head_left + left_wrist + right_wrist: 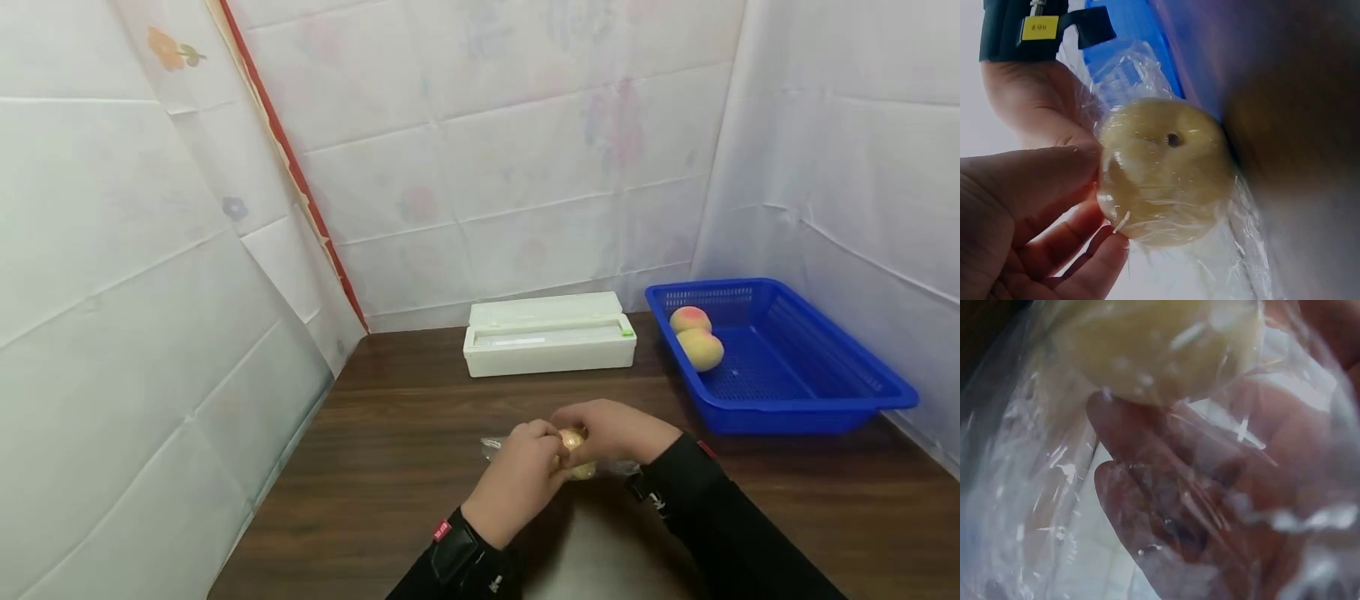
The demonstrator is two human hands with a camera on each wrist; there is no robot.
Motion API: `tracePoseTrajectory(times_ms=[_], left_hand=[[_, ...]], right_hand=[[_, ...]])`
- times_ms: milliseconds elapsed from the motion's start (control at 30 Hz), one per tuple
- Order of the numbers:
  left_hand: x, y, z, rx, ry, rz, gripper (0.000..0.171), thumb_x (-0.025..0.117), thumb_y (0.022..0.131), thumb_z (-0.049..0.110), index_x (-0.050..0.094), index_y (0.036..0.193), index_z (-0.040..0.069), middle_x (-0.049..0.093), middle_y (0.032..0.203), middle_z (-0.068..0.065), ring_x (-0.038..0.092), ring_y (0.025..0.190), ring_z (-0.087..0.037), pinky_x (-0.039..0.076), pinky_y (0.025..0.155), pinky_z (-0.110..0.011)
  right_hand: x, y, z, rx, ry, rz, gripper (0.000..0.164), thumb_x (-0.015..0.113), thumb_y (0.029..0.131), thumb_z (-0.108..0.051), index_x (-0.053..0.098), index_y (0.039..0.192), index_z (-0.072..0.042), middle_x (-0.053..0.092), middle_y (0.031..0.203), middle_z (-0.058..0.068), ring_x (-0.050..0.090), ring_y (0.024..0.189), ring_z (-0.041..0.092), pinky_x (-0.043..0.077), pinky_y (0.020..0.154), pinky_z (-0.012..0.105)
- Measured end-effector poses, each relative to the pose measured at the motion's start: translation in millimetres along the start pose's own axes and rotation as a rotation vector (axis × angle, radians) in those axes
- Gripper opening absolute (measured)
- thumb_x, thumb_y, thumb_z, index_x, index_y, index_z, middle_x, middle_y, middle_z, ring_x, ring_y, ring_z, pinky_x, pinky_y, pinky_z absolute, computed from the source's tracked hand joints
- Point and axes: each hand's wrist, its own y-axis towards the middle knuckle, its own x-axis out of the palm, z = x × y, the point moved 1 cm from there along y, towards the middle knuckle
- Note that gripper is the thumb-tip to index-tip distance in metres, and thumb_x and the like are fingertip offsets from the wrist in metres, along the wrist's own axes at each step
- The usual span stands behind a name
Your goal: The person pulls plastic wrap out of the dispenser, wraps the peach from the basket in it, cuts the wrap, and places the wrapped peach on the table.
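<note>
A yellow peach [573, 439] with clear cling film [1135, 72] around it is between both hands, low over the table. In the left wrist view the peach shows its dark stem hollow through the wrinkled film. My left hand [519, 473] grips the wrapped peach at its side, thumb and fingers on the film. From the other side my right hand [618, 429] holds it with curled fingers. Loose film sticks out on both sides. Close up in the right wrist view, film lies over the right hand's fingers [1129, 431], which touch the peach's underside.
A white cling film box [551, 360] with a raised lid stands at the back of the brown wooden table [360, 467]. To the right is a blue plastic basket [810, 408] holding two peaches [700, 350]. Pale sheeting [480, 167] walls the left, back and right.
</note>
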Motion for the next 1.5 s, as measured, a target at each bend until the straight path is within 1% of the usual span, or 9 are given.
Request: tracePoseTrajectory(times_ms=[133,267,400,600,700,800,1000,1267,1500], left_hand=[[0.8,9.2,-6.7,-0.028,-0.016,-0.027,0.012,0.088,0.090,0.022,0.081,0.098,0.016,0.073,0.116,0.000,0.069,0.106,-0.017,0.059,0.087,-0.023],[1.6,18.7,-15.7,-0.050,-0.055,-0.041,0.010,0.086,0.090,0.020,0.081,0.096,0.015,0.074,0.113,0.001,0.070,0.105,-0.014,0.058,0.087,-0.023],[3.1,23.6,-25.3,-0.061,-0.122,-0.041,0.012,0.087,0.090,0.022,0.081,0.099,0.015,0.074,0.114,0.001,0.071,0.105,-0.013,0.058,0.090,-0.025],[6.0,28.0,-36.0,-0.088,-0.186,-0.042,0.026,0.088,0.089,0.031,0.079,0.107,0.015,0.073,0.117,0.001,0.069,0.107,-0.013,0.058,0.088,-0.026],[9.2,31.9,-38.5,-0.099,-0.197,-0.049,0.025,0.087,0.091,0.031,0.078,0.107,0.014,0.072,0.117,0.001,0.067,0.104,-0.012,0.056,0.084,-0.025],[13.9,37.4,-38.8,-0.107,-0.195,-0.069,0.025,0.086,0.092,0.030,0.079,0.108,0.013,0.073,0.116,0.000,0.066,0.103,-0.012,0.055,0.081,-0.023],[17.4,44.4,-42.2,-0.144,-0.199,-0.076,0.032,0.085,0.093,0.029,0.079,0.116,0.007,0.073,0.119,-0.005,0.069,0.107,-0.016,0.058,0.083,-0.023],[20.5,42.4,-43.6,-0.156,-0.192,-0.067,0.031,0.080,0.097,0.030,0.078,0.117,0.007,0.072,0.121,-0.005,0.068,0.108,-0.016,0.058,0.084,-0.025],[20.0,52.9,-56.2,-0.143,-0.199,-0.129,0.030,0.079,0.097,0.032,0.077,0.115,0.008,0.073,0.113,-0.003,0.063,0.096,-0.013,0.054,0.077,-0.025]], right_hand=[[-0.7,3.6,8.2,0.047,0.045,0.014,0.038,0.087,0.089,-0.035,0.066,0.115,-0.018,0.067,0.095,-0.003,0.058,0.082,0.016,0.048,0.071,0.035],[-0.8,7.9,12.8,0.046,0.042,0.015,0.022,0.080,0.096,-0.037,0.068,0.104,-0.020,0.064,0.090,-0.004,0.057,0.081,0.016,0.046,0.071,0.034],[-0.5,10.4,15.9,0.060,0.011,0.030,0.026,0.072,0.101,-0.040,0.076,0.116,-0.019,0.074,0.104,-0.004,0.064,0.093,0.014,0.054,0.081,0.037],[4.3,16.3,22.9,0.034,0.037,0.106,0.033,0.062,0.106,-0.050,0.081,0.114,-0.024,0.076,0.102,-0.004,0.068,0.093,0.016,0.054,0.079,0.037],[6.4,13.3,27.4,-0.003,0.058,0.157,0.041,0.058,0.108,-0.050,0.075,0.129,-0.020,0.076,0.118,0.001,0.070,0.108,0.021,0.057,0.088,0.042],[4.9,5.1,31.7,-0.006,0.103,0.164,0.053,0.055,0.109,-0.050,0.062,0.146,-0.013,0.072,0.134,0.008,0.068,0.124,0.028,0.058,0.098,0.049],[0.8,0.4,44.2,-0.022,0.195,0.120,0.048,0.059,0.109,-0.046,0.062,0.146,-0.015,0.067,0.142,0.010,0.062,0.131,0.031,0.055,0.102,0.053],[4.1,2.2,48.6,0.000,0.227,0.118,0.045,0.060,0.109,-0.044,0.063,0.145,-0.018,0.068,0.136,0.008,0.062,0.119,0.026,0.053,0.097,0.046],[5.8,5.6,54.8,0.089,0.250,0.132,0.055,0.053,0.111,-0.048,0.054,0.156,-0.018,0.061,0.152,0.014,0.059,0.135,0.034,0.051,0.108,0.055]])
